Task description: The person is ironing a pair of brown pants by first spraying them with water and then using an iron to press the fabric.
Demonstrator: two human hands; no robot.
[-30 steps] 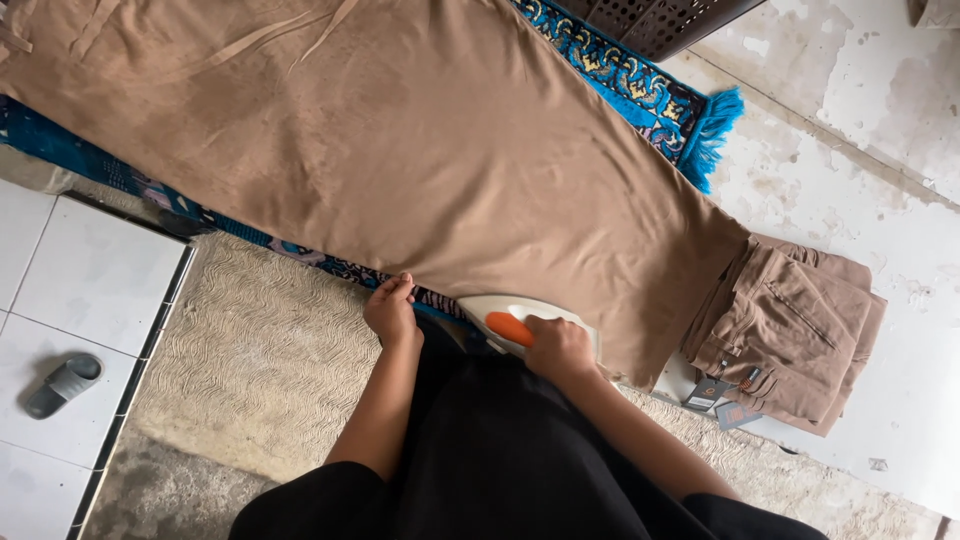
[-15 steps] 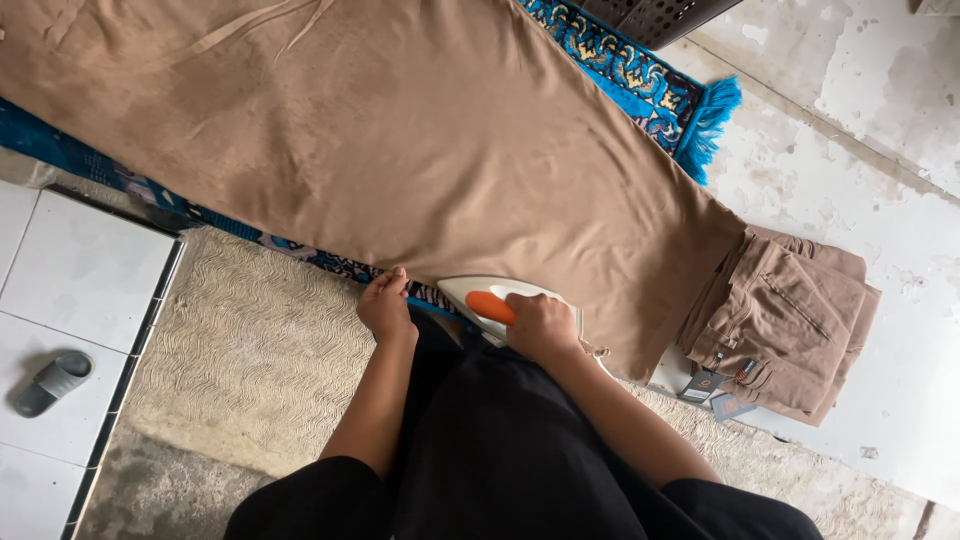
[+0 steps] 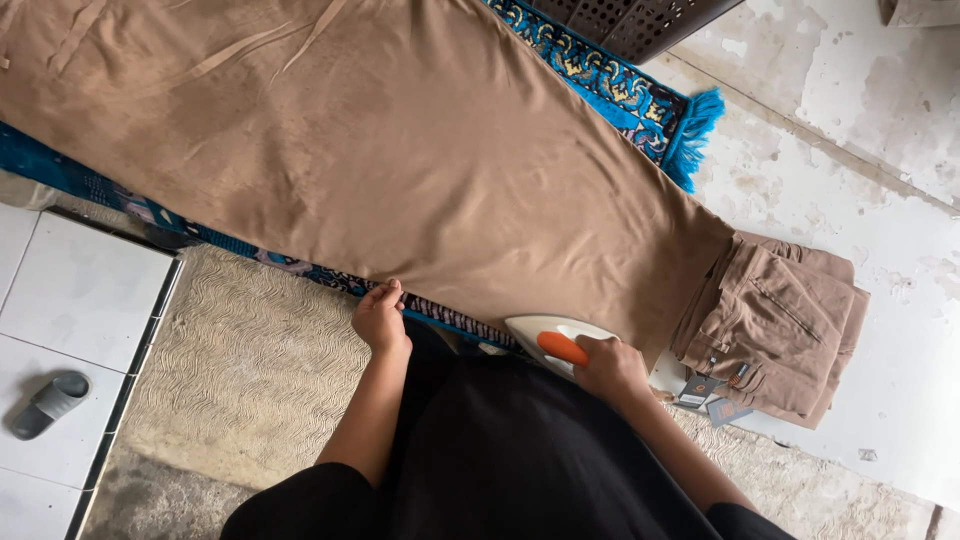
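Ironing in hand: right hand (image 3: 612,368) grips the iron (image 3: 555,338) at the brown cloth's (image 3: 400,160) near edge; left hand (image 3: 380,316) pins that edge, fingers curled. Next likely calls for gliding across flat cloth.

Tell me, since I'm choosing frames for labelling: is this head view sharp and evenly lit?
Head view: soft, even daylight, no glare; brown cloth, iron and both hands, left hand, right hand, are sharp; only faint shadows under the folded trousers.

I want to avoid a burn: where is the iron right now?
The iron sits lower centre-right, under the right hand, at the brown cloth's near edge, beside folded trousers.
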